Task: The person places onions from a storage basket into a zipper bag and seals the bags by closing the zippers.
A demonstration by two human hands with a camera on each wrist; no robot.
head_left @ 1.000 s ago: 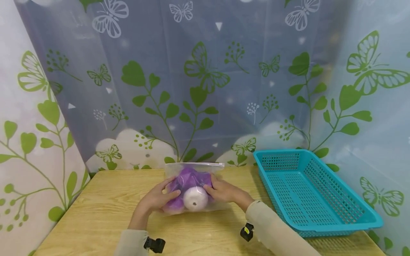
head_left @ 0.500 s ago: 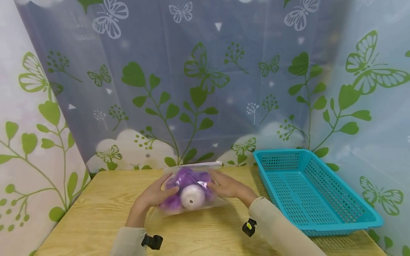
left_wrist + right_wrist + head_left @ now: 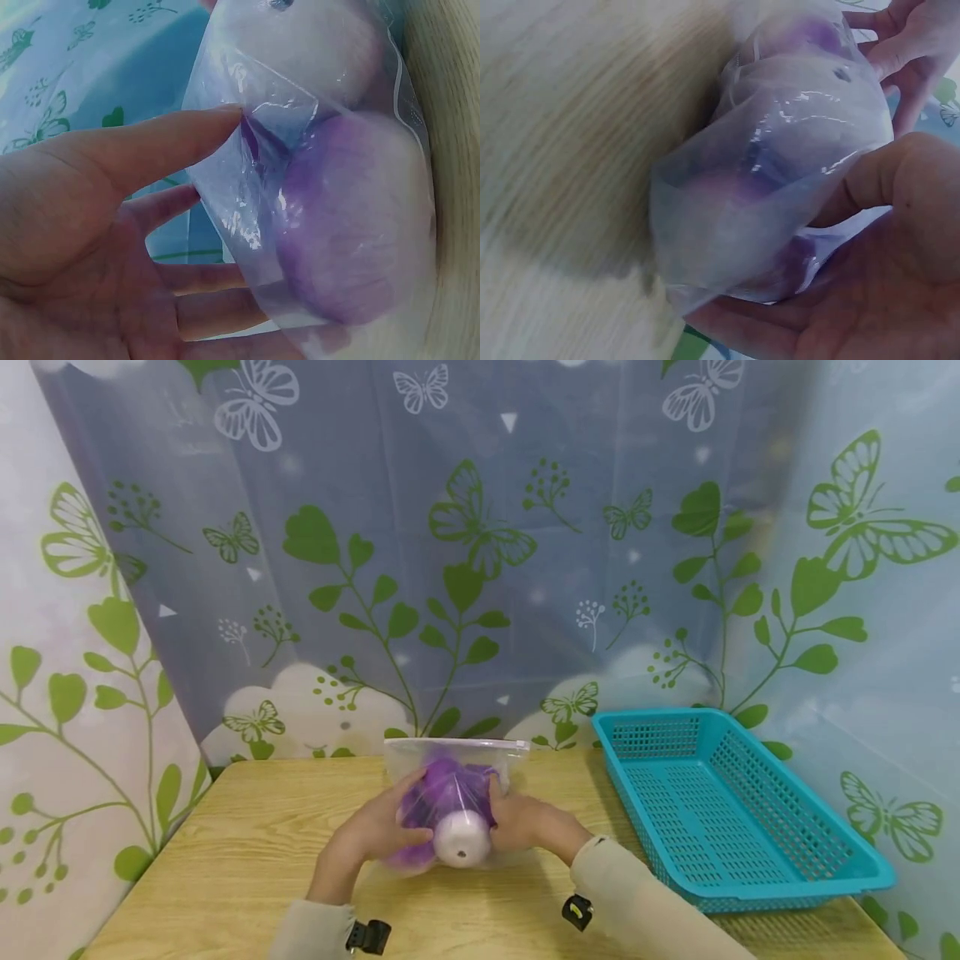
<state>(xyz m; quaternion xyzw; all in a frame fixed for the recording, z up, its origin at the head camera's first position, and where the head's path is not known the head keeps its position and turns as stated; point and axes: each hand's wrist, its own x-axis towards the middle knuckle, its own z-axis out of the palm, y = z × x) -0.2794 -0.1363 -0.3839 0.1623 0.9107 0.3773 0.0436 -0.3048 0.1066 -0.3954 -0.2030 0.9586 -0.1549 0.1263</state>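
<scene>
A clear slider zip bag [image 3: 397,752] stands at the back middle of the wooden table, its zip strip at the top. Inside are several round purple-and-white things [image 3: 450,789], turnip-like; a white one with a small dark spot [image 3: 461,839] faces the front. My left hand [image 3: 378,822] holds the bag's left side, thumb in front and fingers round behind. On the opposite side my right hand [image 3: 521,820] grips it the same way. In the left wrist view the left thumb presses the film near a purple-and-white piece [image 3: 352,217]. The right fingers partly pass under the bag [image 3: 727,247] in the right wrist view.
A turquoise perforated basket [image 3: 731,827] stands at the table's right side, with nothing visible in it. Butterfly-patterned cloth [image 3: 480,568] hangs behind and at both sides. Bare wood grain [image 3: 247,827] shows left of the bag.
The bag tilted about half a second ago and is now level again. Both hands have moved closer together round it, and the white piece sits slightly lower and nearer.
</scene>
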